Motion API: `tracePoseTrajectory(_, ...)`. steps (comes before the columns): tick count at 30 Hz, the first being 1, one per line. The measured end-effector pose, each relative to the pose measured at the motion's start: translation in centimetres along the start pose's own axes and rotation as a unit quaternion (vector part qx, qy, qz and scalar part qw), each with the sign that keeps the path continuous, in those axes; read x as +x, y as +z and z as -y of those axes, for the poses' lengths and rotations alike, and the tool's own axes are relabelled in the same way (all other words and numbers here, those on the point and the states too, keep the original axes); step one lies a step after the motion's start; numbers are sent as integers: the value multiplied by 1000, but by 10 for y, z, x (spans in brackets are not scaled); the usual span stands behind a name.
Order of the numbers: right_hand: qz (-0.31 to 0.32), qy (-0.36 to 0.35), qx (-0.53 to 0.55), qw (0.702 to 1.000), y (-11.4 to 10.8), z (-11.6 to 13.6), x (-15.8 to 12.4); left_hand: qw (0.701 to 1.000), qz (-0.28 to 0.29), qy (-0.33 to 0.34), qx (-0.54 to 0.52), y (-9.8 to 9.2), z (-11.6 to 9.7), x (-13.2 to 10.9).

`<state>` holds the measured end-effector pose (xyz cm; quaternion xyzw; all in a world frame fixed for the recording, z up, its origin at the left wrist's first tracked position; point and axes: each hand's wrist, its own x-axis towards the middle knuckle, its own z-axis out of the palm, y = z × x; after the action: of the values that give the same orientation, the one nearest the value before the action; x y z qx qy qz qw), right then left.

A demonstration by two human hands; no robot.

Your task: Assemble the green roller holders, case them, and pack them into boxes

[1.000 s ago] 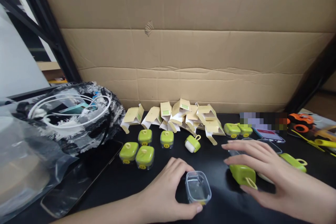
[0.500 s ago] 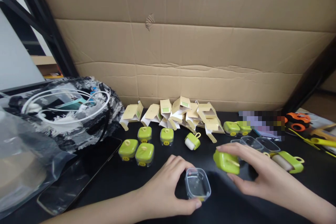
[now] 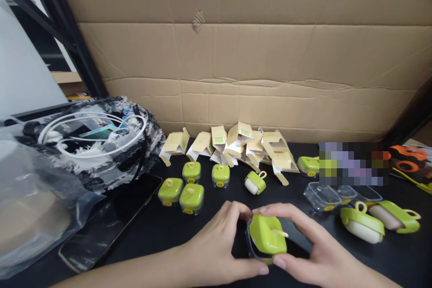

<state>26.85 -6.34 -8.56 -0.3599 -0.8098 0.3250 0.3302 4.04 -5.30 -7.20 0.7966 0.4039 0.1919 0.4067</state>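
Note:
My left hand is closed around the side of a small clear plastic container, thumb at the front. With thumb and fingers, my right hand grips a green lid with a pale yellow ring handle. The lid sits tilted over the container's mouth, and whether it is seated all round is hidden. Right of my hands lie a green lid with a white underside and another such lid. Behind these stand several clear containers. A smaller green lid lies on its side beyond my hands.
Several closed green-lidded containers stand to the left on the black table. Opened cream cartons line the cardboard wall. A fluffy bag with a white cable, a dark glossy panel and plastic wrapping fill the left side.
My right hand has moved left, bringing the green lid onto the clear container in my left hand. The view has shifted slightly, uncovering lids and containers on the right.

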Motion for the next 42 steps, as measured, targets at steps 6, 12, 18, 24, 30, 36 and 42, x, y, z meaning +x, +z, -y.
tracePoseTrajectory(6,7,-35,-17,999,0,7,3,1000,12,-14,3,-1,-3,1)
tracePoseTrajectory(12,-1,-87,-16,996,-1,6,7,1000,13,-20,8,-1,-3,0)
tracePoseTrajectory(18,24,-101,-40,994,-2,7,9,1000,7,-3,13,-1,-1,0)
tracePoseTrajectory(24,35,-117,-52,991,-1,7,13,1000,8,5,18,-1,-1,1)
tracePoseTrajectory(30,42,-77,-95,992,1,10,10,1000,5,0,27,-1,-3,0)
tracePoseTrajectory(36,62,-50,-147,986,2,20,11,999,-16,28,27,5,-2,-2)
tracePoseTrajectory(42,-7,-69,-173,983,-19,19,10,967,-49,164,187,-5,-10,-5)
